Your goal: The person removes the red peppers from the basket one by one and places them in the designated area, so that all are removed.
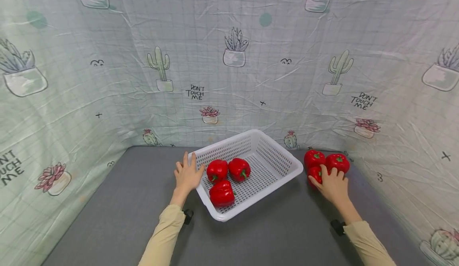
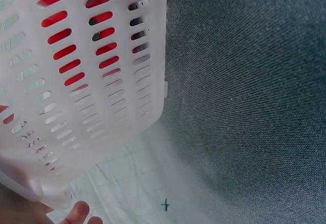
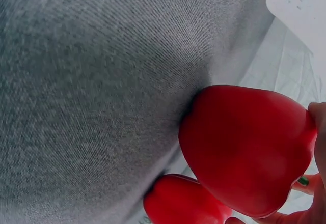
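A white perforated plastic basket stands at an angle on the dark table, with three red bell peppers inside, one of them the front pepper. My left hand rests on the basket's left rim, fingers spread and mostly straight, thumb over the inner side. To the right of the basket, my right hand holds a red bell pepper between thumb and fingers around its stem end. Two more peppers sit just behind it, a left pepper and a right pepper.
The grey cloth-covered table stretches in front of the basket and to both sides. A cactus-print curtain hangs along the back and both sides, close behind the basket and the loose peppers.
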`<state>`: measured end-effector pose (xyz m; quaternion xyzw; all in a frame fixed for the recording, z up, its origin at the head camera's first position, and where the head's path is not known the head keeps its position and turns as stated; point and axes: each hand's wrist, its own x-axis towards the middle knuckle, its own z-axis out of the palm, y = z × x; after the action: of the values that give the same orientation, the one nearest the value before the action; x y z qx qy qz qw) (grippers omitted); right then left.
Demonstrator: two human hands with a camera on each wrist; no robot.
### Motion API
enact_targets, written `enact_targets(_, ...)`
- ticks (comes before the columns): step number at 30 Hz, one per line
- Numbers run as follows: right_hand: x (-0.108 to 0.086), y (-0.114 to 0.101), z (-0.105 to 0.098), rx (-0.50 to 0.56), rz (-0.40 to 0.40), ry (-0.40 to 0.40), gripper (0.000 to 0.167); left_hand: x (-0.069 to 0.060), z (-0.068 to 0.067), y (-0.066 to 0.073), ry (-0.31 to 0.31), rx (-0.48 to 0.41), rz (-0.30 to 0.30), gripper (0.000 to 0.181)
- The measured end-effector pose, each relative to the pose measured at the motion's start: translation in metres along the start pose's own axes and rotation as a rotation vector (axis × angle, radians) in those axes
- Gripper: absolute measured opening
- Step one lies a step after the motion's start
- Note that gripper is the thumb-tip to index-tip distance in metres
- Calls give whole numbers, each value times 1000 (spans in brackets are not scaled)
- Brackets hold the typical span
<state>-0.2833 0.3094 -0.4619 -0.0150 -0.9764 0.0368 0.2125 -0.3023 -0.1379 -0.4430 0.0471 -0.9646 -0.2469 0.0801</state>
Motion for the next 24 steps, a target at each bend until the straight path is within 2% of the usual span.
enact_targets(17,4,2,-1,13,42,-63,67,0,-2,2,-1,7,1,67)
enact_targets(24,4,3,-3,21,31,-49,68,-1,-2,1,-2,3,2,67)
